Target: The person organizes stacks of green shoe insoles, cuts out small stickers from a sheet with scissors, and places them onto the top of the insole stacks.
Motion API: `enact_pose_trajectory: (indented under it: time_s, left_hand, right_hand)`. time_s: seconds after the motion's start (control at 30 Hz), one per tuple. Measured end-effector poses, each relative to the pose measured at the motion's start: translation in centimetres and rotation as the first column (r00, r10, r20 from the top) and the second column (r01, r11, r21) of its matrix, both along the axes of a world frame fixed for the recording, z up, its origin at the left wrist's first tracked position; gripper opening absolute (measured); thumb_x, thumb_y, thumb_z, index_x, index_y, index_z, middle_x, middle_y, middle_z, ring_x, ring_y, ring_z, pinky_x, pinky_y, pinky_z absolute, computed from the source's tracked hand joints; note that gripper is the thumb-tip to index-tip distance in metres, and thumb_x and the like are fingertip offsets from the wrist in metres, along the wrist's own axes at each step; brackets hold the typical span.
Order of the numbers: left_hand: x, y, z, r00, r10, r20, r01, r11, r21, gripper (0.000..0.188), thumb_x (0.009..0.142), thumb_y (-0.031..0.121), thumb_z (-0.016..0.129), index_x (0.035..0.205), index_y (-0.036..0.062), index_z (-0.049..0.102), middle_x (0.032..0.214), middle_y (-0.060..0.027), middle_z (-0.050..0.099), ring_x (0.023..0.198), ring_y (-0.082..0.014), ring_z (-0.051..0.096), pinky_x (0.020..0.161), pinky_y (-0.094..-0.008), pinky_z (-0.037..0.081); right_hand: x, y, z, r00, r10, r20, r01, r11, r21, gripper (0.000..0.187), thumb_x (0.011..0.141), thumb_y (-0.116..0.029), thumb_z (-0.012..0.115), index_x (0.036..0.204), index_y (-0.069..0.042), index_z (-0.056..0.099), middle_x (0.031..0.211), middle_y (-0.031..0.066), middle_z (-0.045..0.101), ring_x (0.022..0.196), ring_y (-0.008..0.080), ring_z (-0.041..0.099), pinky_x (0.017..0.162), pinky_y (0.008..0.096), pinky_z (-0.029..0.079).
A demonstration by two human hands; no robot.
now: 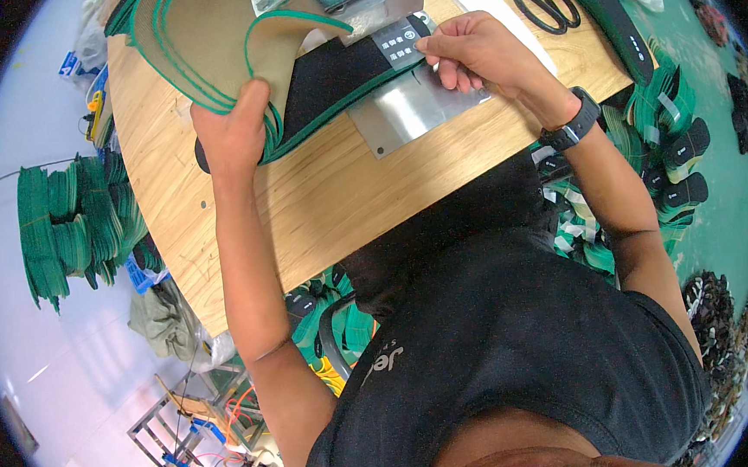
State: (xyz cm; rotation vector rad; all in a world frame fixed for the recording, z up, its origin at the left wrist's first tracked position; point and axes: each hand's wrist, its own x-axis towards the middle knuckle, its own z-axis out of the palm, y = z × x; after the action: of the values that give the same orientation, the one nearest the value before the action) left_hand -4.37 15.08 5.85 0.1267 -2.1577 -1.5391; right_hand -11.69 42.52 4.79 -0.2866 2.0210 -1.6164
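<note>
My left hand is closed around the edge of several stacked insoles with beige undersides and green rims, which curl up and back. Beneath them a black insole lies face up on the table, its edge partly over a shiny metal plate. Across one end of that insole rests a small clear film with white print. My right hand pinches with thumb and forefinger at the film's right edge, its other fingers curled loosely. A dark watch is on my right wrist.
Black-handled scissors lie at the far right of the wooden table, near another black insole. A metal block with a dark top stands at the far edge. Green insole stacks are off to the left; more bundles hang right.
</note>
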Motion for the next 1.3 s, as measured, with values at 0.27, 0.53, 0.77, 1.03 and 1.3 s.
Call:
enact_pose_trajectory:
  time_s: [0.27, 0.53, 0.77, 1.03, 1.3]
  left_hand:
    - [0.2, 0.2, 0.3, 1.000, -0.027, -0.012, 0.027, 0.999, -0.041, 0.022, 0.072, 0.009, 0.060, 0.090, -0.0034, 0.059, 0.083, -0.0044, 0.060, 0.076, -0.0141, 0.055, 0.071, -0.0281, 0.045]
    - [0.0, 0.2, 0.1, 0.997, -0.065, -0.035, 0.064, 0.998, -0.028, 0.023, 0.073, 0.010, 0.060, 0.092, -0.0033, 0.059, 0.087, -0.0049, 0.061, 0.079, -0.0135, 0.055, 0.072, -0.0281, 0.045]
    - [0.0, -0.4, -0.1, 0.999, -0.036, 0.005, 0.036, 0.999, -0.006, 0.024, 0.074, 0.010, 0.061, 0.094, -0.0034, 0.059, 0.088, -0.0053, 0.061, 0.079, -0.0138, 0.056, 0.073, -0.0278, 0.045]
    - [-0.4, -0.5, -0.4, 0.998, 0.019, -0.056, -0.010, 0.987, 0.161, 0.026, 0.073, 0.005, 0.060, 0.098, -0.0036, 0.057, 0.090, -0.0060, 0.061, 0.079, -0.0155, 0.056, 0.073, -0.0287, 0.046]
    - [-0.2, -0.4, -0.1, 0.999, -0.024, -0.038, 0.029, 0.991, 0.131, 0.027, 0.073, 0.004, 0.059, 0.099, -0.0046, 0.056, 0.091, -0.0064, 0.060, 0.080, -0.0161, 0.056, 0.074, -0.0287, 0.046]
  right_hand:
    - [0.4, -0.5, 0.3, 0.993, -0.067, -0.093, 0.075, 0.993, 0.086, 0.028, 0.084, -0.026, 0.067, 0.065, -0.008, 0.059, 0.049, 0.0011, 0.057, 0.037, 0.0035, 0.049, 0.035, 0.0154, 0.031]
    - [0.4, -0.4, 0.0, 0.991, -0.073, -0.110, 0.083, 0.992, 0.093, 0.030, 0.085, -0.028, 0.066, 0.063, -0.009, 0.058, 0.048, -0.0005, 0.056, 0.037, 0.0024, 0.048, 0.034, 0.0145, 0.031]
    - [1.7, -0.6, 0.5, 0.975, -0.183, -0.125, 0.193, 0.978, 0.074, 0.035, 0.088, -0.036, 0.063, 0.067, -0.008, 0.058, 0.050, -0.0012, 0.056, 0.038, 0.0023, 0.048, 0.035, 0.0141, 0.032]
    - [3.8, 0.9, -1.1, 0.927, -0.164, -0.338, 0.134, 0.985, -0.112, 0.016, 0.089, -0.020, 0.057, 0.093, -0.006, 0.064, 0.051, -0.0008, 0.053, 0.044, 0.0050, 0.047, 0.042, 0.0205, 0.036]
    - [3.5, 0.7, -1.3, 0.589, 0.205, -0.782, -0.009, 0.969, 0.247, 0.039, 0.087, -0.003, 0.049, 0.124, -0.012, 0.058, 0.054, 0.0046, 0.046, 0.046, 0.0107, 0.048, 0.048, 0.0252, 0.040]
